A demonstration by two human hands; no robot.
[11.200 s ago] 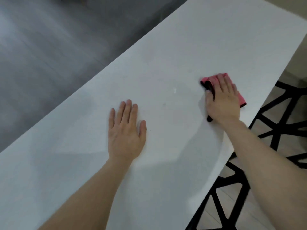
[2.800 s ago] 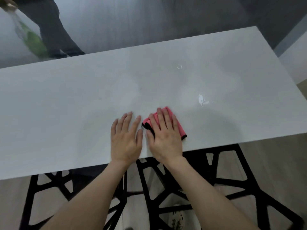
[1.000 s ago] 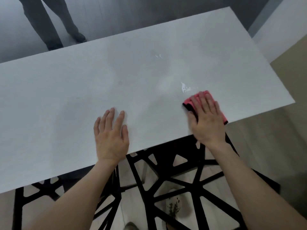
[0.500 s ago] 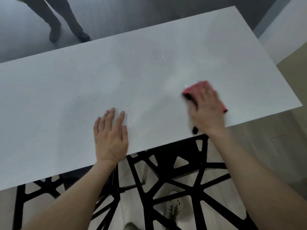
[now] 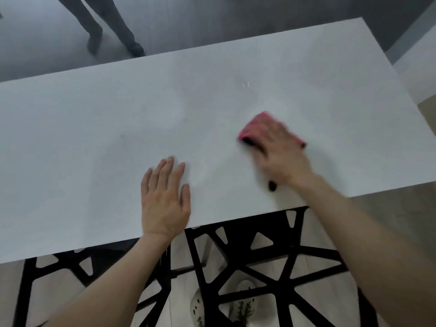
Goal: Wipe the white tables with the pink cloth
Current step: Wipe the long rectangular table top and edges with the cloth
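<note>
A long white table (image 5: 94, 128) fills the middle of the view. My right hand (image 5: 279, 153), blurred by motion, presses flat on the folded pink cloth (image 5: 256, 125) with black edging, right of the table's centre. Most of the cloth is hidden under the palm. My left hand (image 5: 165, 197) lies flat on the tabletop with straight fingers, close to the near edge and left of the cloth. Two small white marks (image 5: 245, 84) show on the surface beyond the cloth.
The table's black lattice frame (image 5: 247, 263) stands under the near edge, over a pale floor. Another person's legs (image 5: 111, 27) stand on the grey floor past the far edge. A wall corner (image 5: 417, 46) is at the upper right.
My right hand has slid the cloth away from the near edge, further onto the table, over the spot where a white mark showed. The left hand stays put. The person beyond has walked on.
</note>
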